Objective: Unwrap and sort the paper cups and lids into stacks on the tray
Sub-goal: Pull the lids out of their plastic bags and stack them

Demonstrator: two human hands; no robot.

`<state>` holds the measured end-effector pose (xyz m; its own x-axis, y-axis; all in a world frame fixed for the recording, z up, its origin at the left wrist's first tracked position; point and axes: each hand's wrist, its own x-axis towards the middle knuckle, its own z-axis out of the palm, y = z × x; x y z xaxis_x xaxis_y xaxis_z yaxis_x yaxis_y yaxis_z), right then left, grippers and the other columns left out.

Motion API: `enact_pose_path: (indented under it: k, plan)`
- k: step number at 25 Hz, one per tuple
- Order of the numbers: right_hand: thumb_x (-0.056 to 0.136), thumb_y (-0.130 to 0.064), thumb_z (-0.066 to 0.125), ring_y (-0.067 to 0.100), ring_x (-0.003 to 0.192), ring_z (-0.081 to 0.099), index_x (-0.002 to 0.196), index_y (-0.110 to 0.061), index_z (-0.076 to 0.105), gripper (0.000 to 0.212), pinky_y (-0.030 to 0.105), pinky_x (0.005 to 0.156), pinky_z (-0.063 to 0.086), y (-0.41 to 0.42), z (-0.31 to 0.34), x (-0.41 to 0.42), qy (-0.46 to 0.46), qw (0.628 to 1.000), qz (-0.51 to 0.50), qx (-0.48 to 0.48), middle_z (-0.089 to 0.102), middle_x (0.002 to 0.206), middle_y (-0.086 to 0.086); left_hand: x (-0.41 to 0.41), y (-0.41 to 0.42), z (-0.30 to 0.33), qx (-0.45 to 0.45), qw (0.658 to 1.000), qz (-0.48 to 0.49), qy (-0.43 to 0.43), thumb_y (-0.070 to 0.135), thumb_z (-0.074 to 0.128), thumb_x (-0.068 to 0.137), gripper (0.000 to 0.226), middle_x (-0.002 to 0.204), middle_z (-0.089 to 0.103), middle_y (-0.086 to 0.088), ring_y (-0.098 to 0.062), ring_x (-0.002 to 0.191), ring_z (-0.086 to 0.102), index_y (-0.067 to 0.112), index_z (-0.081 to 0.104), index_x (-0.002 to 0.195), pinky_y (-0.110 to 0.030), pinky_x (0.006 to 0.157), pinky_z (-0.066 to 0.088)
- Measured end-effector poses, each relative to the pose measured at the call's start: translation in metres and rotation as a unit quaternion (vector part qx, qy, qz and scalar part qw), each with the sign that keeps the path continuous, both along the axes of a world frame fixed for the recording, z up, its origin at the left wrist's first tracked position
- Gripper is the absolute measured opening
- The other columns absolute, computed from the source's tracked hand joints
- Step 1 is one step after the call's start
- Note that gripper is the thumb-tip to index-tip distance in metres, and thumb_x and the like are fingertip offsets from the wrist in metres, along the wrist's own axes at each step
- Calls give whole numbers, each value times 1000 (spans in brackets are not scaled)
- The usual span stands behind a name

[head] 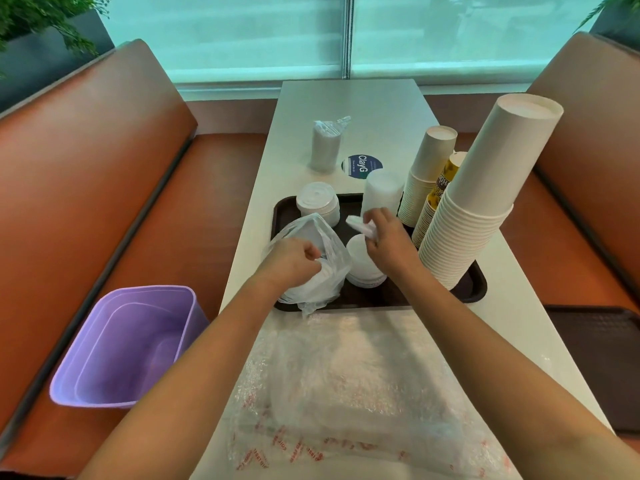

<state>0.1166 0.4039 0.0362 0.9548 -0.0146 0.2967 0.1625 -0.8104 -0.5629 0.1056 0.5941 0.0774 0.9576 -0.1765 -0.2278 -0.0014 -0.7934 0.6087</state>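
Item: dark plastic tray [476, 289] on white bench [353, 102]. Held: tall nested white paper cups [485, 202]; short stacks of round white lids [317, 202]. Left hand [294, 261] gripped crinkled clear plastic bag [304, 237] containing lids, over tray's near-left corner. Right hand [388, 237] pinched several white lids [356, 223] above a stack. Clear wrapping [346, 393] lay nearer. Lilac bin [128, 344] on orange seat [86, 161].

Both arms outstretched, left hand [294, 261] fingers curled, right hand [388, 239] fingers pinching
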Motion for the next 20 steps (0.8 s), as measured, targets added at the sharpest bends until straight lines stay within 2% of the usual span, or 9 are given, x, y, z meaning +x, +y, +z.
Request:
enact_pose_path:
  k: [2,5,10,14,17,18,20]
  plan:
    - [82,-1,61,32,107,49,114,-6,55,32,38,83,46,-2,-15,0,12,995,15,-95,52,124,12,3,-1,-13,5,1000,-28,-10,15,59,86,20,98,64,2,-9,87,54,15,67,105,-19,78,39]
    - [82,-4,62,30,115,44,118,-9,53,37,37,92,41,-7,-25,1,50,987,23,-151,50,130,10,7,1,-24,18,999,-42,-12,16,58,87,22,102,65,1,-9,87,53,15,66,108,-19,79,39]
    - [80,-14,63,27,120,39,119,-12,51,41,35,96,36,-11,-29,2,103,984,51,-138,48,130,7,12,2,-29,28,998,-43,-25,15,56,89,20,97,60,3,-9,87,51,13,65,108,-20,78,38]
    - [77,-39,62,26,124,34,120,-15,51,51,38,100,34,-12,-35,0,130,979,68,-142,46,134,6,13,0,-31,43,998,-43,-34,18,55,91,19,89,56,4,-11,84,50,11,65,106,-21,76,37]
    - [85,-49,58,26,126,32,119,-19,52,45,39,102,32,-9,-40,-1,127,980,57,-145,45,135,5,15,-1,-34,54,997,-41,-47,18,54,91,18,87,56,1,-12,84,50,9,65,104,-22,77,37]
    - [87,-49,56,27,124,33,116,-19,52,42,39,101,33,-7,-39,0,127,979,52,-150,46,133,5,15,-2,-35,70,995,-50,-53,17,53,92,17,89,59,-2,-13,86,51,9,64,103,-22,78,38]
    - [87,-50,55,28,120,35,111,-18,52,40,40,98,33,-3,-36,4,126,976,43,-170,46,128,7,14,-5,-36,111,990,-77,-42,16,50,95,19,107,61,-8,-19,102,55,11,59,110,-26,89,39]
